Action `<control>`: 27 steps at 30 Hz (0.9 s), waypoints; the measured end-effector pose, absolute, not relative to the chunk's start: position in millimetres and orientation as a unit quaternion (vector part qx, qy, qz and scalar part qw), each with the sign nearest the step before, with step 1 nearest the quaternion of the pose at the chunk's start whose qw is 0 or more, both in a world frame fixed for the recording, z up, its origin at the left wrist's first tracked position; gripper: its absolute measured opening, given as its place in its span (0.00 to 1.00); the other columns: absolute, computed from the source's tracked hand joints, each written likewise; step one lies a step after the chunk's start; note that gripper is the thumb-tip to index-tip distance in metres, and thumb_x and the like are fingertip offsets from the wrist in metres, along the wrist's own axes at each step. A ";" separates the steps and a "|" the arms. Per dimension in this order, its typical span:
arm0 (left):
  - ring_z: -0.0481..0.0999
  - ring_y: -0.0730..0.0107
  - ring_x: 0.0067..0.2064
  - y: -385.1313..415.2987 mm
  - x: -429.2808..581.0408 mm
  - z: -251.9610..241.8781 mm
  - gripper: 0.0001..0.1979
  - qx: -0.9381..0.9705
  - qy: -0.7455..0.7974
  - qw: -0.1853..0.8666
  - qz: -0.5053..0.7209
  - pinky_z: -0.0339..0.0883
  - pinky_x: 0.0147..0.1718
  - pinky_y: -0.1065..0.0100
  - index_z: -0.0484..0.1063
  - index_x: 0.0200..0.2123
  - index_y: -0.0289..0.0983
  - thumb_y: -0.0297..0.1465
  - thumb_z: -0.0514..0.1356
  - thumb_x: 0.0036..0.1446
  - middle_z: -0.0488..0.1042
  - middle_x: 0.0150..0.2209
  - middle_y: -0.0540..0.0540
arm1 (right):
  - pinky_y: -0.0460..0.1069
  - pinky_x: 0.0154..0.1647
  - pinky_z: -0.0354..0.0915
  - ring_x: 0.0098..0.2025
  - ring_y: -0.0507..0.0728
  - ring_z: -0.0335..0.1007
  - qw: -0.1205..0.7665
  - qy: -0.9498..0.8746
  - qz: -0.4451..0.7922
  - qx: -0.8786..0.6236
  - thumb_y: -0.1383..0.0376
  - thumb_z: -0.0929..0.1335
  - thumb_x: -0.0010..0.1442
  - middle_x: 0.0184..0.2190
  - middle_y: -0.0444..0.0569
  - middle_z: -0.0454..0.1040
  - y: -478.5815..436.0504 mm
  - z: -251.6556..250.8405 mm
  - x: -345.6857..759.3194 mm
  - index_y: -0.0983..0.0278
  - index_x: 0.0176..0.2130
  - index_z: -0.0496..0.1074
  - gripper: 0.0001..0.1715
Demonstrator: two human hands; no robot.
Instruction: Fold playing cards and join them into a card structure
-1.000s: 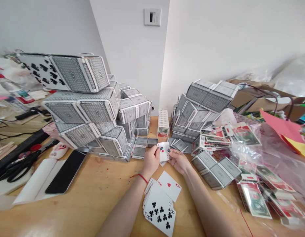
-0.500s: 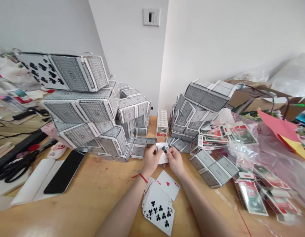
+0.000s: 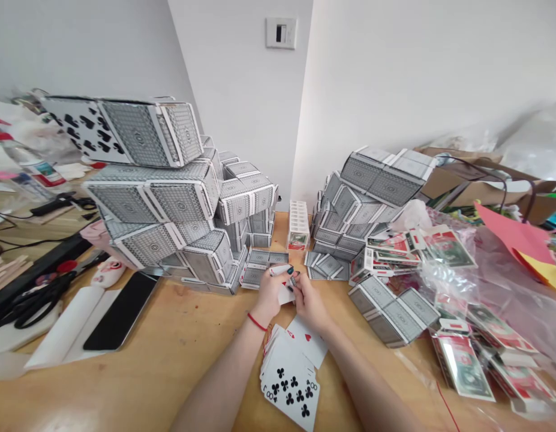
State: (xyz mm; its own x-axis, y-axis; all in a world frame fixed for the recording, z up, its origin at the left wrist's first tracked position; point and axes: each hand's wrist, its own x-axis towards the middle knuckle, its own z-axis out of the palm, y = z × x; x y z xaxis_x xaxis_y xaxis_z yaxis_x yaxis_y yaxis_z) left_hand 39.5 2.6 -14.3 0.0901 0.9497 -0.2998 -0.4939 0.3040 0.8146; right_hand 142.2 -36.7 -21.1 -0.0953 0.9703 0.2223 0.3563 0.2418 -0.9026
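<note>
Between my two hands is a playing card (image 3: 285,294), white side partly showing and mostly covered by fingers. My left hand (image 3: 271,293) is closed on its left side, thumb on top. My right hand (image 3: 310,301) pinches its right edge. Below the wrists lies a fanned pile of playing cards (image 3: 286,384) with the eight of clubs on top, and an ace of hearts (image 3: 308,339) at its upper right. Just beyond my hands, flat folded card pieces (image 3: 260,258) lie to the left and more folded cards (image 3: 327,265) to the right.
Stacked card-built boxes (image 3: 170,198) rise at left, another stack (image 3: 361,192) at right. A joined card block (image 3: 394,309) sits near my right forearm. Card packets (image 3: 462,360) and plastic wrap crowd the right; a phone (image 3: 120,315) and scissors (image 3: 44,294) lie left. A packet row (image 3: 298,225) stands behind.
The card has turned and tilted between my hands, and less of its face shows. My left hand has shifted slightly left and its fingers wrap further round. The whole view has shifted slightly.
</note>
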 end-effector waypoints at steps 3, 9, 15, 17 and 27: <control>0.72 0.71 0.27 0.7 41.9 -14.8 0.18 0.287 0.436 0.659 0.542 0.65 0.27 0.69 0.69 0.34 0.34 0.30 0.64 0.35 0.73 0.28 0.47 | 0.46 0.22 0.55 0.22 0.53 0.59 0.440 -0.629 0.366 -0.526 0.63 0.58 0.55 0.22 0.42 0.61 -36.8 -22.5 143.5 0.60 0.32 0.56 0.02; 0.72 0.71 0.31 -3.0 49.4 -11.7 0.20 0.367 0.403 0.638 0.544 0.65 0.28 0.71 0.67 0.43 0.34 0.41 0.52 0.50 0.73 0.34 0.44 | 0.43 0.14 0.52 0.14 0.49 0.54 0.512 -0.496 0.526 -0.464 0.55 0.60 0.55 0.16 0.37 0.60 -32.5 -17.6 148.5 0.60 0.34 0.57 0.12; 0.66 0.77 0.24 -0.7 46.4 -20.7 0.16 0.455 0.467 0.554 0.518 0.59 0.21 0.76 0.67 0.42 0.35 0.34 0.49 0.52 0.71 0.30 0.48 | 0.45 0.14 0.55 0.13 0.50 0.56 0.539 -0.443 0.554 -0.454 0.55 0.63 0.52 0.13 0.35 0.62 -28.3 -20.6 152.5 0.59 0.46 0.54 0.24; 0.65 0.78 0.23 -1.7 46.0 -23.1 0.16 0.468 0.475 0.538 0.516 0.59 0.20 0.76 0.66 0.44 0.36 0.33 0.48 0.53 0.71 0.29 0.49 | 0.45 0.14 0.57 0.13 0.51 0.57 0.538 -0.440 0.559 -0.452 0.56 0.63 0.52 0.14 0.35 0.63 -28.1 -21.4 152.0 0.60 0.49 0.53 0.27; 0.65 0.76 0.22 -8.7 48.8 -25.6 0.10 0.473 0.498 0.483 0.543 0.59 0.19 0.75 0.65 0.35 0.37 0.31 0.47 0.53 0.67 0.25 0.51 | 0.42 0.09 0.54 0.09 0.49 0.57 0.532 -0.434 0.551 -0.474 0.51 0.59 0.55 0.12 0.34 0.62 -31.1 -12.3 142.2 0.60 0.38 0.55 0.17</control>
State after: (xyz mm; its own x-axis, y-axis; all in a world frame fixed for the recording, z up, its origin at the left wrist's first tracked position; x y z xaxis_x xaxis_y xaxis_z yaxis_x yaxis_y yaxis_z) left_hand 48.8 -8.7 -25.6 -0.0857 0.9958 0.0317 -0.0534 -0.0364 0.9979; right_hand 142.2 -31.1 -12.3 0.0151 0.9981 -0.0605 -0.1753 -0.0569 -0.9829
